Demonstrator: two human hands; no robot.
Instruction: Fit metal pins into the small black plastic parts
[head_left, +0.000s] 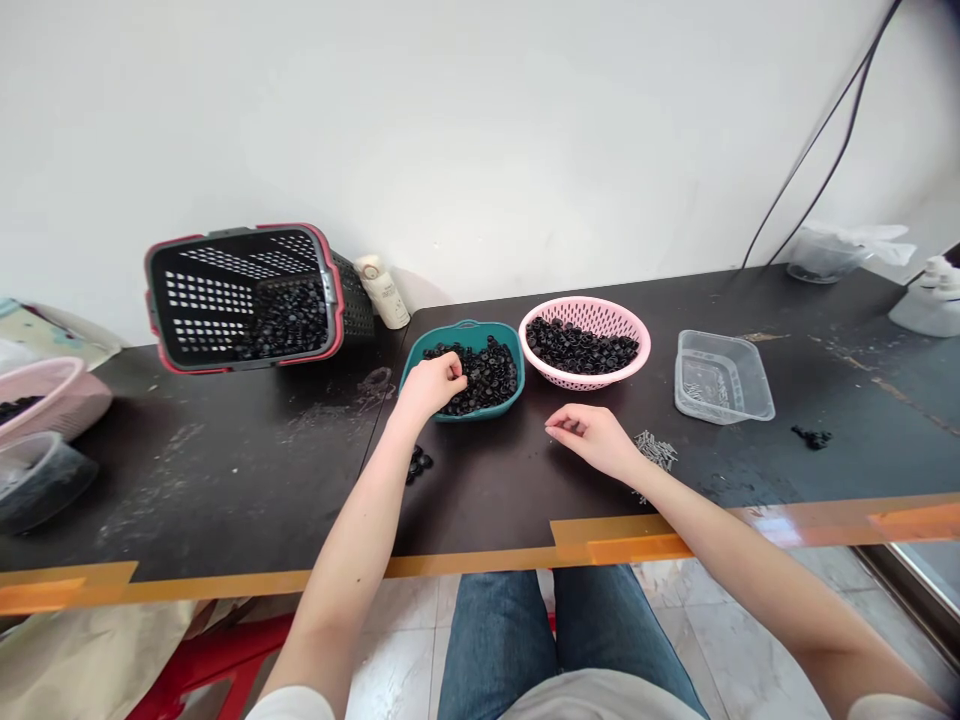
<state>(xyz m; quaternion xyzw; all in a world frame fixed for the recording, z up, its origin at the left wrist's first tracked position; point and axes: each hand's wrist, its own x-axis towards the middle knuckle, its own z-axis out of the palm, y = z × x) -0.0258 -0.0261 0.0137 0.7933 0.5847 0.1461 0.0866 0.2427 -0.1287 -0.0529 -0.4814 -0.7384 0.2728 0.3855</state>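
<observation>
My left hand (429, 386) dips into a teal bowl (469, 333) heaped with small black plastic parts (487, 378), fingers bunched on the pile; I cannot tell whether they clamp any. My right hand (589, 440) hovers empty over the dark table (225, 470), fingers curled and slightly apart, just beside loose screws (655, 450). Past that hand sit a pink colander (585, 308) of black parts and a clear plastic tray (720, 375). A few stray black parts (418, 463) lie just in front of my left hand.
</observation>
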